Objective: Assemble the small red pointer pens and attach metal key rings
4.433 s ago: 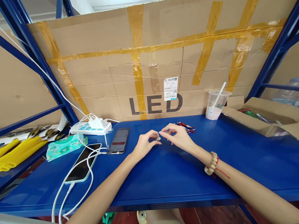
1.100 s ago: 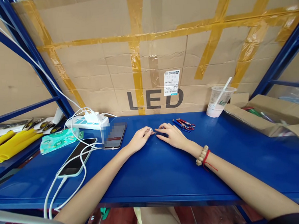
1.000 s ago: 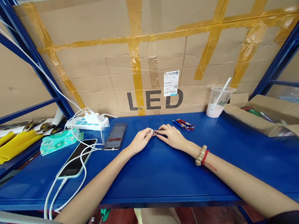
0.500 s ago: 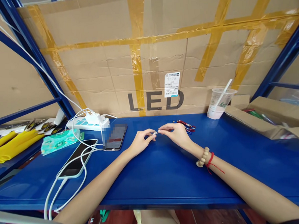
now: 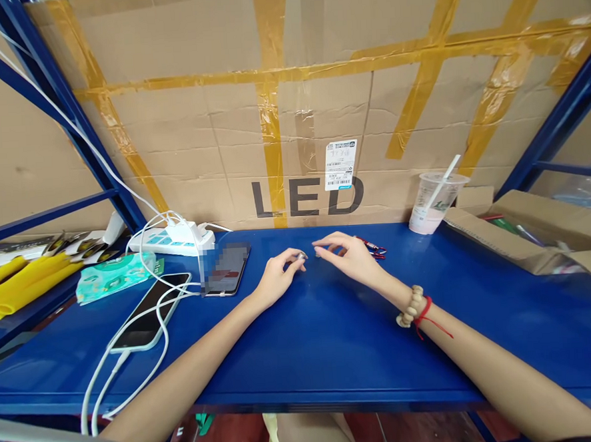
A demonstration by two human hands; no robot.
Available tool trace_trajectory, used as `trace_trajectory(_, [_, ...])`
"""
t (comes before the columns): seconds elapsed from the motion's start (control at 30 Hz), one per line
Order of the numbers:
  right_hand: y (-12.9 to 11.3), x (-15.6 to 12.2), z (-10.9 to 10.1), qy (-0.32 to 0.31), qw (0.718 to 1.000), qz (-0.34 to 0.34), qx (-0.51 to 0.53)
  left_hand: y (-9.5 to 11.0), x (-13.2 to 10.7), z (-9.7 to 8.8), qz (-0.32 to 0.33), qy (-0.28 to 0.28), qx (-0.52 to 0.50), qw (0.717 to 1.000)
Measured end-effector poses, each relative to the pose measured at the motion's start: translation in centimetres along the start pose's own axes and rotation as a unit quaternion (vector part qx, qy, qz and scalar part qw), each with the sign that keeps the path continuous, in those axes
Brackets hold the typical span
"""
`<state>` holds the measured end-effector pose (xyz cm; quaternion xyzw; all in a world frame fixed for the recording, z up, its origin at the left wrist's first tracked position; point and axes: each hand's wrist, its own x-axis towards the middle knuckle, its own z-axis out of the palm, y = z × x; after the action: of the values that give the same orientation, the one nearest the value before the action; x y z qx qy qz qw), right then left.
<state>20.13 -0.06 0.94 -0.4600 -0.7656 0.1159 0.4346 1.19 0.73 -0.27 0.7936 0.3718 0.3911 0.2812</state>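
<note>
My left hand (image 5: 277, 275) is closed over the blue tabletop (image 5: 303, 354), with a small silvery metal piece (image 5: 301, 255) pinched between thumb and fingertips. Its exact kind is too small to tell. Facing it across a narrow gap, my right hand (image 5: 348, 256) has thumb and index finger drawn together in a pinch. Whatever lies at those fingertips is too tiny to make out. Just behind the right hand are several small red metal clips (image 5: 374, 248) that look like carabiners, partly hidden by that hand.
Left of my hands lie a dark phone (image 5: 231, 268), a second phone (image 5: 154, 316) with white cables, a power strip (image 5: 171, 240) and a teal packet (image 5: 116, 277). At right stand a plastic cup (image 5: 432, 206) with a straw and an open carton (image 5: 516, 234). Large cardboard (image 5: 185, 148) rises behind.
The hands have drawn slightly apart: the fingertips almost met before, and now a gap shows between them. My right hand has shifted a little to the right, covering more of the clips.
</note>
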Motion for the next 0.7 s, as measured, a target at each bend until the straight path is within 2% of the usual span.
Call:
trace_trajectory(0.07, [1.1,0.2,-0.4,0.014,0.997,0.018,-0.075,-0.2,0.0,0.0,-0.01,0.018,-0.011,1.0])
trace_trajectory(0.17, [2.7,0.1,-0.2,-0.018,0.985,-0.002,-0.171,-0.3,-0.1,0.1,-0.012,0.022,-0.019,0.999])
trace_trajectory(0.3, [3.8,-0.2,0.9,-0.069,0.977,-0.039,-0.197,-0.1,-0.2,0.2,-0.021,0.006,-0.019,1.0])
trace_trajectory(0.47, [3.2,0.1,0.9,-0.061,0.99,-0.02,-0.128,-0.4,-0.2,0.4,-0.019,-0.015,-0.035,0.999])
trace_trajectory(0.63, [-0.1,0.1,-0.2,0.018,0.999,0.021,0.031,-0.4,-0.2,0.3,0.01,-0.015,-0.016,1.0])
trace_trajectory(0.7, [-1.4,0.0,-0.5,0.026,0.997,0.018,0.073,-0.1,-0.3,0.3,0.019,-0.017,-0.011,1.0])
